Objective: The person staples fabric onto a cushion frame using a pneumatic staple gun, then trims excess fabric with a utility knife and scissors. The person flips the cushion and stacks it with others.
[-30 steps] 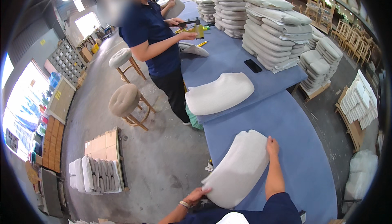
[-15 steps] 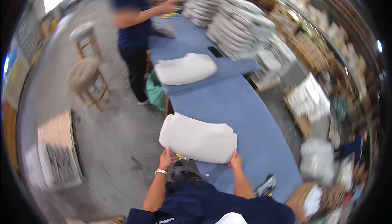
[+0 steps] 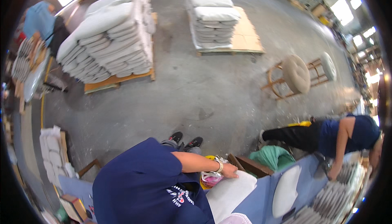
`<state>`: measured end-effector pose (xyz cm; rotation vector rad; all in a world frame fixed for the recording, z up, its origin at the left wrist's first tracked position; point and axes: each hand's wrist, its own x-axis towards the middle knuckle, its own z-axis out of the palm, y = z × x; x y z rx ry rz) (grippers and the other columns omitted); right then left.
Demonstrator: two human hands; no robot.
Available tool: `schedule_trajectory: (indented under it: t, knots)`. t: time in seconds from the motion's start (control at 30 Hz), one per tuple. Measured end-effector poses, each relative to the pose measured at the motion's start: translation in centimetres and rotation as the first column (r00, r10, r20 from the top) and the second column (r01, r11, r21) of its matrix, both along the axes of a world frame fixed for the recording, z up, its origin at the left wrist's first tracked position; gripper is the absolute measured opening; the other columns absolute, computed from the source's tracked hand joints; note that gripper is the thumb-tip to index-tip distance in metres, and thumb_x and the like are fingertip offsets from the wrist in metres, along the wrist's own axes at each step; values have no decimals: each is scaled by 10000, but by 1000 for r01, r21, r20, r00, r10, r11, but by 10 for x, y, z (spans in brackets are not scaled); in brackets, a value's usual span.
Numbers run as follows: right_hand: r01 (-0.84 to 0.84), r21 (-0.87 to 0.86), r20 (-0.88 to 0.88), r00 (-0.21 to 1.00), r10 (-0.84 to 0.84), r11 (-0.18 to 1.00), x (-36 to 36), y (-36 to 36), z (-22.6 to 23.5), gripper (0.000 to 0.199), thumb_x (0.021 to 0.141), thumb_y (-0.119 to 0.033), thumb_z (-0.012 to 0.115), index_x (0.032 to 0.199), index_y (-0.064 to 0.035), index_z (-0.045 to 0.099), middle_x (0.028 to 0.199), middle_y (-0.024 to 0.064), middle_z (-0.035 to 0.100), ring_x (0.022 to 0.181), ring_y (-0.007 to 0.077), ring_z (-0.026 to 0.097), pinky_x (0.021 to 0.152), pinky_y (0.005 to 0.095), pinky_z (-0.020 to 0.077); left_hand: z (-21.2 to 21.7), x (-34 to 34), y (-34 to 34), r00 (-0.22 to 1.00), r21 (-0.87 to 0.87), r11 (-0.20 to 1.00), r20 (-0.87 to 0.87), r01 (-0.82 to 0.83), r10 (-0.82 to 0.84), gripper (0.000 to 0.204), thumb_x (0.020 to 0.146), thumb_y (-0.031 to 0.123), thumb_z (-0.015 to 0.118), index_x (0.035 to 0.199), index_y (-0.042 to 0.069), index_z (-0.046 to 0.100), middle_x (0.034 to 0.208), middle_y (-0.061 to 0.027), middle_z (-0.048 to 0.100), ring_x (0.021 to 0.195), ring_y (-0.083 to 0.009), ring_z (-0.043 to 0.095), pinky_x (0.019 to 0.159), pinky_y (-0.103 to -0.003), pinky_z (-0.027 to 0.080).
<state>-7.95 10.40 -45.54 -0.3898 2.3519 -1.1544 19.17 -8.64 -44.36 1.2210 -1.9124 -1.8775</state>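
Only my left hand point(image 3: 230, 171) shows, with a pale watch band on its wrist. Its fingers are closed over the corner of a light grey seat cushion point(image 3: 232, 191). That cushion hangs close against my side above the blue table, its lower end cut off by my shirt and a white dotted shape at the bottom. My right hand is out of sight. Just beside the left hand is a pink and yellow bundle point(image 3: 211, 178). Another pale cushion point(image 3: 286, 191) lies flat on the blue table point(image 3: 261, 193) further right.
A tall cushion stack point(image 3: 118, 40) and a lower one point(image 3: 212, 24) stand on pallets across the floor. Two padded stools point(image 3: 296, 74) are at the right. A co-worker point(image 3: 347, 136) handles things at the table's right end. A green sack point(image 3: 271, 157) sits by the table edge.
My view has swung to the left, toward the open floor and pallets. Both hands held the cushion by its near edge before; now my left hand grips its corner and my right hand has left view.
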Motion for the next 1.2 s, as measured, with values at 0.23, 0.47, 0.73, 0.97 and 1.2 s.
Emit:
schedule_trajectory:
  t: [0.23, 0.47, 0.73, 0.97, 1.2]
  knots:
    - [-209, -3, 37, 977, 209, 978, -13, -121, -13, 583, 1094, -449, 425, 1414, 17, 569, 1403, 163, 621, 1245, 312, 605, 1012, 464, 508, -24, -37, -23, 994, -77, 991, 32, 109, -107, 708, 965, 556, 588, 1267, -82, 636, 1246, -303, 679, 1187, -426, 659, 1014, -502, 506]
    - [-328, -115, 36, 942, 334, 938, 3, -214, -22, 573, 1096, -435, 428, 1405, 24, 579, 1388, 168, 632, 1234, 312, 612, 1019, 461, 505, 81, 91, -102, 1000, -15, 1000, -1, 18, -18, 845, 918, 734, 579, 1243, -41, 664, 1122, -248, 724, 1042, -398, 703, 905, -478, 546]
    - [-569, -516, 54, 725, 687, 640, 89, -373, 33, 562, 1099, -420, 431, 1395, 31, 590, 1371, 174, 644, 1221, 312, 620, 1026, 459, 501, 121, 320, -41, 856, -79, 853, -15, -516, 516, 843, 871, 729, 668, 1376, 55, 635, 1254, -148, 686, 1071, -246, 669, 800, -401, 605]
    - [-839, -527, -458, 414, 787, 135, 378, -414, 39, 440, 1094, -320, 493, 1132, 84, 663, 1050, 129, 704, 1022, 232, 619, 964, 400, 486, 68, 431, 171, 183, 94, 192, -92, -977, 979, 761, 902, 619, 723, 1400, 57, 602, 1092, -44, 694, 853, -148, 569, 676, -320, 496]
    - [-919, -391, 51, -75, 996, -49, 602, -243, 25, 368, 1065, -366, 582, 1040, -7, 654, 927, 5, 581, 863, 132, 486, 779, 296, 422, 34, 517, 367, -626, 407, -523, -175, -749, 760, 594, 928, 421, 769, 1313, -8, 627, 1130, -100, 730, 998, -213, 718, 846, -378, 582]
